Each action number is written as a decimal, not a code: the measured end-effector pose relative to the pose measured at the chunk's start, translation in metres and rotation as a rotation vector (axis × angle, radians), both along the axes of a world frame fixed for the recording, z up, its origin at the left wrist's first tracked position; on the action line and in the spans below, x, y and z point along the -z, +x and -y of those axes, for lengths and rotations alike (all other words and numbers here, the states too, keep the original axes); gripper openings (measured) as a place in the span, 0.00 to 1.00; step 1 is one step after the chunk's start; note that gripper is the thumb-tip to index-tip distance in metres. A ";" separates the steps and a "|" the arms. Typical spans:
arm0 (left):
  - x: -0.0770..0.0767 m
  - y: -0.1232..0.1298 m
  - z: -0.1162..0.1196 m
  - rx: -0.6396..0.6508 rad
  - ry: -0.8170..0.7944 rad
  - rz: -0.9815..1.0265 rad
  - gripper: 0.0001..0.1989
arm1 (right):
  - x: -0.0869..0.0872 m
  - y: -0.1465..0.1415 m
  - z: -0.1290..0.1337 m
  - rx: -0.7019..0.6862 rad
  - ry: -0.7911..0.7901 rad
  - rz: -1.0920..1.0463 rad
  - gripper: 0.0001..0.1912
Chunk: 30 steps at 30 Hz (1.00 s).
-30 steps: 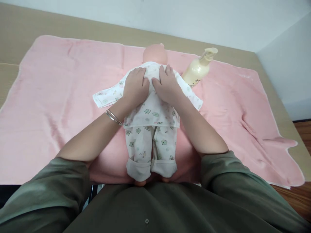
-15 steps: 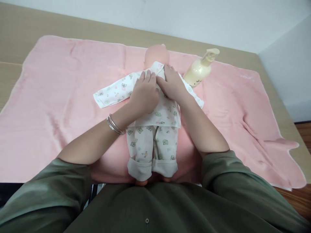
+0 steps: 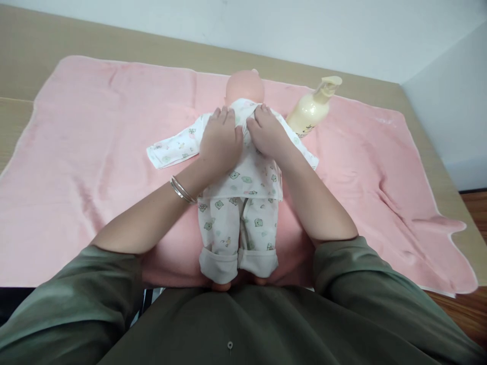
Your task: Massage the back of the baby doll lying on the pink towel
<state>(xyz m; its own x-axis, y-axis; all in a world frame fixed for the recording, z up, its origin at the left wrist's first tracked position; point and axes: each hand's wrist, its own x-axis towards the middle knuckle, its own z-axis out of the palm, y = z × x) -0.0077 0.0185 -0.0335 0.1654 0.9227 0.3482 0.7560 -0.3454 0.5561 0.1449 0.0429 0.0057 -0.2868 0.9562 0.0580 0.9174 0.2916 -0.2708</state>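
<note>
A baby doll [image 3: 244, 87] lies with its head away from me and its feet toward me. It wears a white printed shirt [image 3: 251, 177] and matching trousers [image 3: 220, 223] with turned-up cuffs. My left hand [image 3: 220, 139] rests spread on the left part of the shirt's upper body, fingers pointing toward the head, holding nothing. On the other side, just below the collar, my right hand [image 3: 269, 133] has its fingers bent over the cloth, which creases beside the thumb. The fingertips' undersides are hidden. Both shirt sleeves [image 3: 171, 152] stretch outward.
A cream pump bottle [image 3: 311, 109] lies tilted in view beyond my right hand, close to the doll's sleeve. A wrinkled pink blanket [image 3: 114, 126] covers much of the wooden table [image 3: 152, 45]. A white wall [image 3: 266, 25] stands behind the table.
My left hand has shifted slightly left on the shirt. My right hand's fingers have drawn in and bent, and the collar sits a little flatter and lower. The bottle stays put.
</note>
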 end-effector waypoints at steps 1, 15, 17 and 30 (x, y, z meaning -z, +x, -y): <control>-0.003 0.004 0.007 0.007 0.011 -0.035 0.29 | 0.000 0.002 -0.006 0.050 -0.013 -0.025 0.29; 0.002 -0.019 -0.031 -0.005 -0.115 0.072 0.27 | -0.012 -0.020 0.041 -0.038 -0.063 -0.043 0.31; 0.002 -0.014 -0.022 0.010 -0.107 0.085 0.28 | -0.013 -0.016 0.027 0.022 -0.110 -0.062 0.31; -0.014 -0.011 -0.011 0.028 -0.070 0.033 0.25 | -0.012 -0.018 0.035 0.055 -0.036 0.019 0.34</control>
<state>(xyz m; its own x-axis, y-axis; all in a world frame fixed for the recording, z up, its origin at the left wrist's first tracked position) -0.0184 0.0291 -0.0199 0.1806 0.9403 0.2886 0.7274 -0.3251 0.6043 0.1272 0.0074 0.0173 -0.2349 0.9719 0.0183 0.9369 0.2314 -0.2621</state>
